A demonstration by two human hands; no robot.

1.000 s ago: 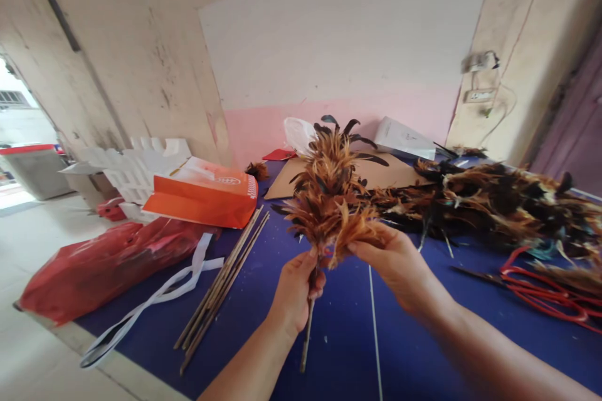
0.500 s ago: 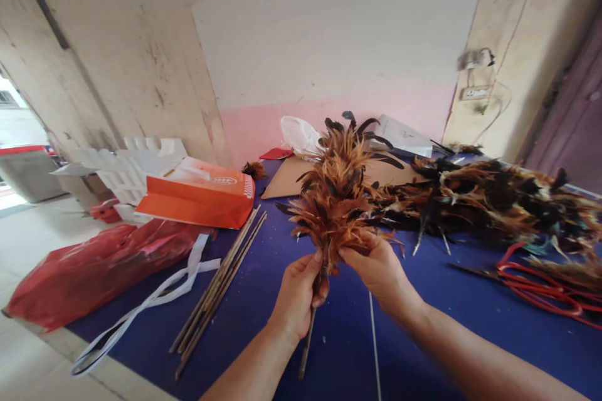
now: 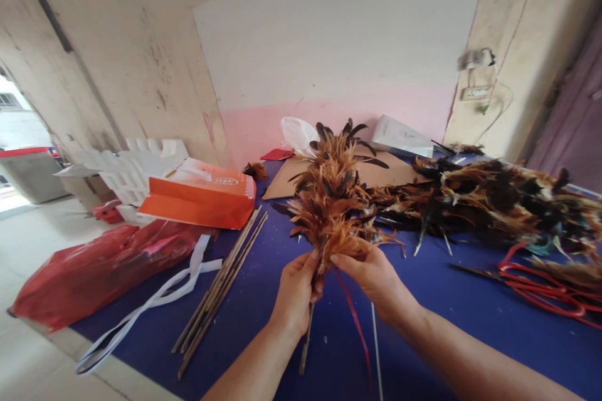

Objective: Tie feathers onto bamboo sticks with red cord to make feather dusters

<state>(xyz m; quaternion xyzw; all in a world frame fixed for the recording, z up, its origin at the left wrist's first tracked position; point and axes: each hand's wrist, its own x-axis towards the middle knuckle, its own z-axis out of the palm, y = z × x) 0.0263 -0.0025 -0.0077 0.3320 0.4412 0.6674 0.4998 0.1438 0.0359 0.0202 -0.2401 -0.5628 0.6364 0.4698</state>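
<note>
Holding the feather duster [image 3: 333, 200] upright above the near edge of the blue table [image 3: 470, 326], the left hand [image 3: 295, 291] was closed around its thin stick [image 3: 305, 341], just under the feathers. The right hand [image 3: 376, 279] was pinching the lowest feathers, and a red strip [image 3: 353, 316] hung down from its fingers. A bundle of sticks [image 3: 221, 291] lay toward the left edge, and a pile of feathers [image 3: 493, 200] toward the right edge.
</note>
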